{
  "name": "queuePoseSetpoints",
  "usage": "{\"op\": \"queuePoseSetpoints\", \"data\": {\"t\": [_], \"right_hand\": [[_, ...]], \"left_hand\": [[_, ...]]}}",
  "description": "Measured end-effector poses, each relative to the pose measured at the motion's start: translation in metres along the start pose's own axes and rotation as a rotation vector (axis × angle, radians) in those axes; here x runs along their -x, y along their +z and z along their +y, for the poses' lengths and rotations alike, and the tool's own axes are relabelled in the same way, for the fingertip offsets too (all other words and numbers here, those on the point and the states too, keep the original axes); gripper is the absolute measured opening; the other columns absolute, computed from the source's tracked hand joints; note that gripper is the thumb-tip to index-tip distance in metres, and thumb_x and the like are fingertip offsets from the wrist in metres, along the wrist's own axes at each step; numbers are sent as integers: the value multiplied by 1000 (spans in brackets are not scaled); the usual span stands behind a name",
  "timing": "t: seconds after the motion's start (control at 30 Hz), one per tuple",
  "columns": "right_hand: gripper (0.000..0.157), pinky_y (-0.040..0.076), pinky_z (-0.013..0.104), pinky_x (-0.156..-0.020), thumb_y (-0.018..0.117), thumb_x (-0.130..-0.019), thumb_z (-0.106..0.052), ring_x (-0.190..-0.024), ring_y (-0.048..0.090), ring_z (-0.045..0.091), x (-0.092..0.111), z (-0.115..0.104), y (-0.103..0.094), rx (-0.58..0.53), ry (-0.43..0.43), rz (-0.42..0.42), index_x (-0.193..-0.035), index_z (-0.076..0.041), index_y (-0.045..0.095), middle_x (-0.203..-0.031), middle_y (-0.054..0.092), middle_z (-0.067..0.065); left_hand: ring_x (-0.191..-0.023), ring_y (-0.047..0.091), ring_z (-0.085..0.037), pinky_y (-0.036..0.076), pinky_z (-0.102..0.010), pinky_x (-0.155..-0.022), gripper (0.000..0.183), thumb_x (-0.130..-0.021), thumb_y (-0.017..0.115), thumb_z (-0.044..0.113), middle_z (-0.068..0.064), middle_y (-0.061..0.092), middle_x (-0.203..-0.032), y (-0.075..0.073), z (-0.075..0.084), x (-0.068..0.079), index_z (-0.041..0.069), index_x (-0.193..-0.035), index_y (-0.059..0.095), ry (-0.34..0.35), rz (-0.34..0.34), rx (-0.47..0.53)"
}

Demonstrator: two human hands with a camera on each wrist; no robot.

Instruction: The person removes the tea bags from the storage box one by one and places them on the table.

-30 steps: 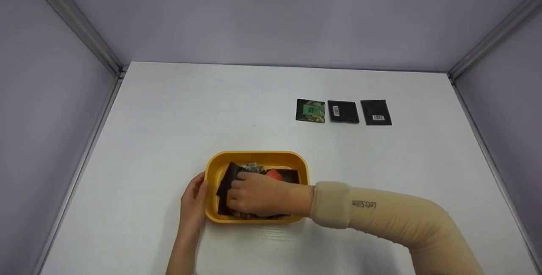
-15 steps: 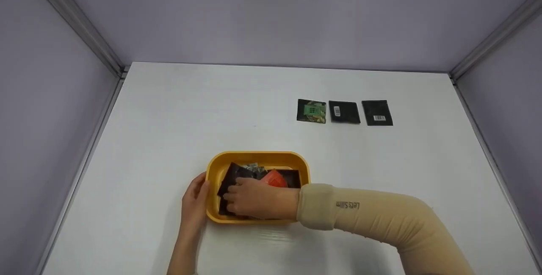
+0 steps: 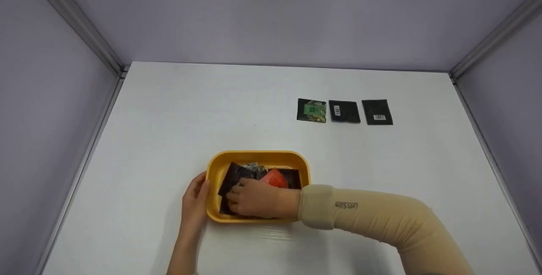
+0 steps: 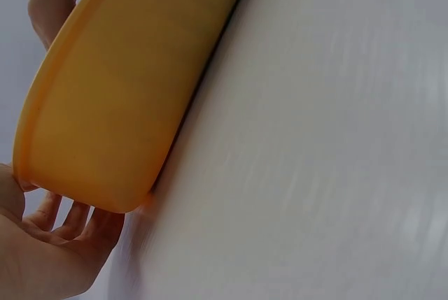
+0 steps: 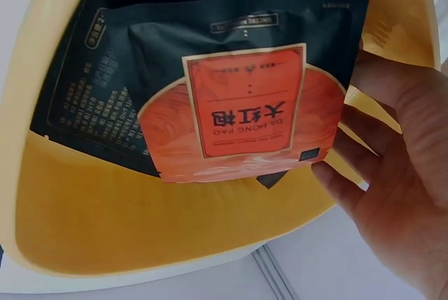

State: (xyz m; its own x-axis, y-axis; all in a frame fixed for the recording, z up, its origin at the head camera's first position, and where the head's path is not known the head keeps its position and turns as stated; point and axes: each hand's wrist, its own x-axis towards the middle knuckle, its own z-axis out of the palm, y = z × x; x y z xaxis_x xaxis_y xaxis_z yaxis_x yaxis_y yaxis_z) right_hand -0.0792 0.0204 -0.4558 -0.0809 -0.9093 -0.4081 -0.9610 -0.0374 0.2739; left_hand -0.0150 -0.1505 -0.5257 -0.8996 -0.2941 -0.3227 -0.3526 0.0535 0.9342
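A yellow plastic bin (image 3: 254,155) holds several dark tea sachets (image 3: 239,175) and a red packet (image 3: 275,178). My left hand (image 3: 194,201) is at the bin's left end; in the left wrist view its fingers (image 4: 73,223) lie against the outer wall, with the thumb close to the rim. Inside the bin is my right hand (image 3: 256,198), over the sachets. The right wrist view shows a dark tea sachet with an orange-red label (image 5: 245,104). My right fingers (image 5: 371,139) reach its side edge, spread slightly apart, their tips partly hidden.
Three flat sachets lie in a row at the back right of the white table (image 3: 148,139): one with a green label (image 3: 312,110), two dark with barcodes (image 3: 344,112). Grey walls (image 3: 279,20) surround the table at the back and sides.
My right hand has drawn slightly toward the bin's front and its fingers have loosened, uncovering more of the red packet. The left hand and the bin stay in place.
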Motion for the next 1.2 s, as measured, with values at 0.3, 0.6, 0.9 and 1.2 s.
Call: {"op": "queuePoseSetpoints", "data": {"t": [0.3,0.6,0.9,1.2], "right_hand": [[36,41,32,-106,59,-101,-30,-124,51,15,5,2,3,40,-54,26,-136,-27,58,-138,57,-6],[31,47,29,-97,45,-107,-29,-106,60,13,13,9,3,78,-96,187,-134,-25,60,-118,68,-6],[22,47,27,-78,43,-108,-24,-92,60,12,22,14,-3,131,-115,405,-111,-21,64,-104,69,-7],[19,45,28,-81,45,-107,-24,-95,60,12,49,2,-1,95,-53,562,-111,-20,63,-105,68,-7]], "left_hand": [[-137,40,-27,33,-43,-114,51,-106,46,35,-15,45,-149,0,-2,0,3,-146,44,40,-7,19],[-135,42,-26,34,-43,-113,52,-106,46,38,-13,46,-148,0,-2,-2,5,-146,45,15,-2,11],[-134,43,-27,36,-43,-111,53,-106,46,37,-14,45,-149,-1,-1,-1,5,-148,42,20,-2,14],[-134,44,-26,36,-42,-111,51,-106,46,37,-13,47,-147,-1,-3,-2,6,-146,45,21,1,16]]}}
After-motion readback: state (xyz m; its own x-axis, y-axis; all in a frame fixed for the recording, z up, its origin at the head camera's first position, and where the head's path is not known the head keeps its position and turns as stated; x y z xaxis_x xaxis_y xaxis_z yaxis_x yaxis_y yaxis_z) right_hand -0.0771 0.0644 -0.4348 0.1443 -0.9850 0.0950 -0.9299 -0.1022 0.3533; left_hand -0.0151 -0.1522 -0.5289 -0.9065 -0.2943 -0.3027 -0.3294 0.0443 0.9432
